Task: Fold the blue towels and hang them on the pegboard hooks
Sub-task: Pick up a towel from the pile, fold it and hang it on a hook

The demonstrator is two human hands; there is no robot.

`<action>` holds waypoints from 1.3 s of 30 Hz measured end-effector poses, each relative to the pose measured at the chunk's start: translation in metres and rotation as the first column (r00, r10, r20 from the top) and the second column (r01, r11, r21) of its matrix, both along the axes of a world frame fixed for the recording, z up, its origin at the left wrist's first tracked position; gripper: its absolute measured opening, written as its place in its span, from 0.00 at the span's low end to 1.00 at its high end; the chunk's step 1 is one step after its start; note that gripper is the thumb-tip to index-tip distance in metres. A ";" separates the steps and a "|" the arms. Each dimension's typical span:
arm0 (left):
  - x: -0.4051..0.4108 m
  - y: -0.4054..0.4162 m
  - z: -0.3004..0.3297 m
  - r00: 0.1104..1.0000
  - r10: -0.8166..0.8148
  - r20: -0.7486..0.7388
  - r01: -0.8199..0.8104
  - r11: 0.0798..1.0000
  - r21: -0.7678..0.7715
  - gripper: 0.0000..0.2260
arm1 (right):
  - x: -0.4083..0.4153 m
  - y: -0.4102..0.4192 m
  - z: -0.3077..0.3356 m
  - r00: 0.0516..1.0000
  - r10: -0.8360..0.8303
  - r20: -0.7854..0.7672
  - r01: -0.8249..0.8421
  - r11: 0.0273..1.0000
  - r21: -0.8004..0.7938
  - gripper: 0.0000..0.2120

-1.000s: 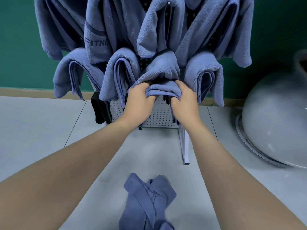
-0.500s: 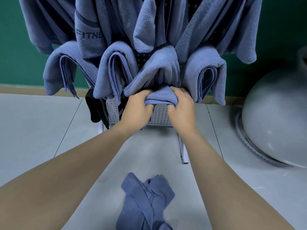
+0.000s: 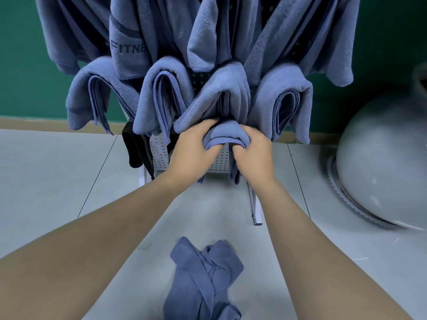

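1. Since the earlier frames: both hands a little higher against the pegboard (image 3: 217,158), folded towel (image 3: 225,136) tucked further up under the hung towel (image 3: 221,93) above it.
2. Left hand (image 3: 193,147): curled round the folded towel's left end, fingers hidden under the hung towel.
3. Right hand (image 3: 254,151): curled round its right end, fingertips wrapped beneath the fold.
4. Folded towel: between both hands, in front of the pegboard's lower middle, touching the hung towel above. Hook not visible; seated or not, cannot tell.
5. Done, by the look of it: pegboard nearly covered, a low row of four folded towels across its front, more hanging in a higher row.
6. Left, judging from this view: settling the held towel on a hook, then the crumpled towel (image 3: 203,280) on the floor, well in front of the pegboard, unfolded.
7. Also there: a black cloth (image 3: 135,148) hanging at the pegboard's lower left; a pale dome (image 3: 383,167) on the floor to the pegboard's right.
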State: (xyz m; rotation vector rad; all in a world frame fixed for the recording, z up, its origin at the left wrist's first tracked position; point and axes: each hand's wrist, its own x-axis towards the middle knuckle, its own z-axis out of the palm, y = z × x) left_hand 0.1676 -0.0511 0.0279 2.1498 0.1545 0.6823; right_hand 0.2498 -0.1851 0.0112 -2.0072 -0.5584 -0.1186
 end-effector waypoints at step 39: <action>-0.044 -0.010 -0.048 0.930 -0.085 -0.358 0.025 0.985 -0.169 0.26 | -0.039 -0.026 -0.049 0.982 -0.064 -0.178 0.048 0.994 -0.094 0.19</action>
